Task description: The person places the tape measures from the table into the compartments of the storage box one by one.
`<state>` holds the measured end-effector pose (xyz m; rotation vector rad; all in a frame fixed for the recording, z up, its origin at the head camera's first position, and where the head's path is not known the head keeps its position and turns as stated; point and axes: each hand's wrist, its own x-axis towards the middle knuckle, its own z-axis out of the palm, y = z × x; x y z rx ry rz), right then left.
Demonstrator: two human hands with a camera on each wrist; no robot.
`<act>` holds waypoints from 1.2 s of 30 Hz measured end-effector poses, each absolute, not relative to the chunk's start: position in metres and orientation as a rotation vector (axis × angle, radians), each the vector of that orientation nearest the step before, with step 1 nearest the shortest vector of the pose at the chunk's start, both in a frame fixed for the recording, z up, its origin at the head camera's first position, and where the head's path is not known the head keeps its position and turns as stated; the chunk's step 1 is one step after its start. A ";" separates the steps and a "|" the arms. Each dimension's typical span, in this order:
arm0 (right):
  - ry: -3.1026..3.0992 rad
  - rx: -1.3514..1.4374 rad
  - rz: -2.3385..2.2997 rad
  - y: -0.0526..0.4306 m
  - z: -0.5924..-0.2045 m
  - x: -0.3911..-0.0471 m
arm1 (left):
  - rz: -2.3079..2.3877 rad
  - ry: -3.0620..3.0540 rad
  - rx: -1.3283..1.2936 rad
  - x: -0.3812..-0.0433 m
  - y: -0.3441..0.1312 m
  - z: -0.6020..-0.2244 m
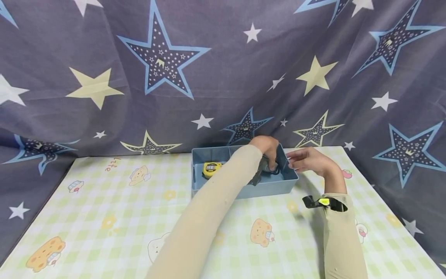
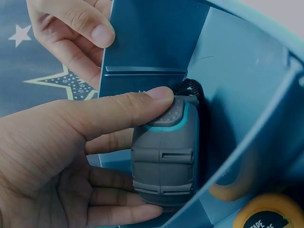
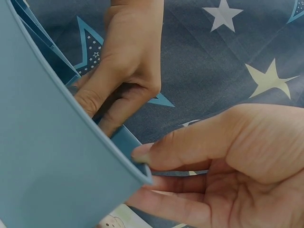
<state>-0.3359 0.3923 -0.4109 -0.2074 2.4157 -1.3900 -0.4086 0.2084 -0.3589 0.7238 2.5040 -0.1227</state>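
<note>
My left hand (image 1: pixel 268 150) reaches into the right compartment of a blue divided box (image 1: pixel 266 190). It grips a grey tape measure (image 2: pixel 164 164) with teal trim, the thumb over its textured button and the fingers around the far side. A black cord (image 2: pixel 190 88) loops from the top of the tape measure. At the box's right end, my right hand (image 1: pixel 311 161) pinches the wall, thumb on the inner side and fingers outside. A yellow tape measure (image 1: pixel 211 169) lies in the left compartment, partly covered by the left forearm in the head view.
The box stands at the back of a table with a green-checked cloth (image 1: pixel 122 209). Close behind it hangs a dark curtain (image 1: pixel 223 85) with stars. My left sleeve (image 1: pixel 209 217) crosses over the box's front wall. A black strap (image 1: pixel 336 203) sits on the right wrist.
</note>
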 end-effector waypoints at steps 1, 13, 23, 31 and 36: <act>2.416 -0.211 -1.389 0.392 -0.411 -0.336 | -0.129 2.510 0.717 -0.408 0.209 -0.359; 2.406 -0.245 -1.408 0.393 -0.413 -0.337 | -0.140 2.555 0.676 -0.401 0.212 -0.360; 2.357 -0.337 -1.457 0.398 -0.415 -0.338 | -0.075 2.508 0.644 -0.413 0.205 -0.362; 2.428 -0.215 -1.369 0.391 -0.410 -0.335 | -0.060 2.505 0.621 -0.411 0.201 -0.361; 2.423 -0.212 -1.375 0.390 -0.408 -0.334 | -0.077 2.503 0.600 -0.408 0.205 -0.359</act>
